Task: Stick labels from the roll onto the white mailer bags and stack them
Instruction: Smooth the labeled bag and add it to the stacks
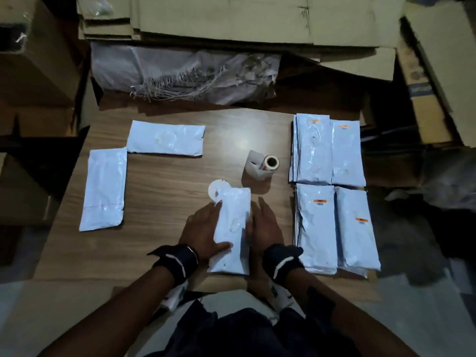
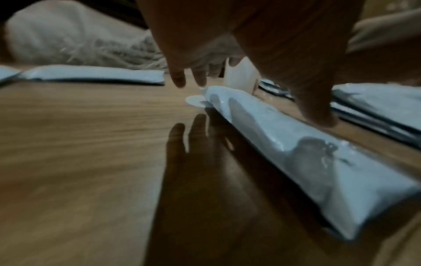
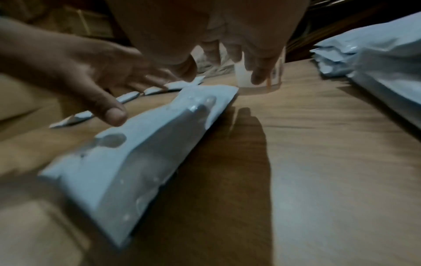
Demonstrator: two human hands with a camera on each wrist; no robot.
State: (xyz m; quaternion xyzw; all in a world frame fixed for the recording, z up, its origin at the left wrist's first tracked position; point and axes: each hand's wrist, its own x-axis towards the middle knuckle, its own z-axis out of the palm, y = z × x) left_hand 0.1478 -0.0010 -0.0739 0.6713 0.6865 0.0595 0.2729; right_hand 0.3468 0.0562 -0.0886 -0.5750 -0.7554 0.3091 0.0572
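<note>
A white mailer bag (image 1: 233,228) (image 2: 284,144) (image 3: 136,153) lies lengthwise on the wooden table (image 1: 167,202), between my two hands. It shows no label. My left hand (image 1: 203,228) (image 2: 182,79) (image 3: 86,72) lies along the bag's left edge with straight fingers and its thumb over the bag. Beside the right edge, my right hand (image 1: 265,222) (image 3: 257,77) is flat with straight fingers and holds nothing. The label roll (image 1: 269,163) (image 2: 241,75) (image 3: 243,79) stands just beyond the bag, with a loose strip curling off it. Two unlabelled bags (image 1: 164,137) (image 1: 104,189) lie at the left.
Several piles of bags with orange labels (image 1: 314,150) (image 1: 345,155) (image 1: 316,228) (image 1: 356,228) fill the table's right side. A white round disc (image 1: 216,189) (image 2: 193,99) peeks from under the centre bag's far end. A woven sack (image 1: 180,73) and flattened cardboard boxes (image 1: 231,19) lie behind the table.
</note>
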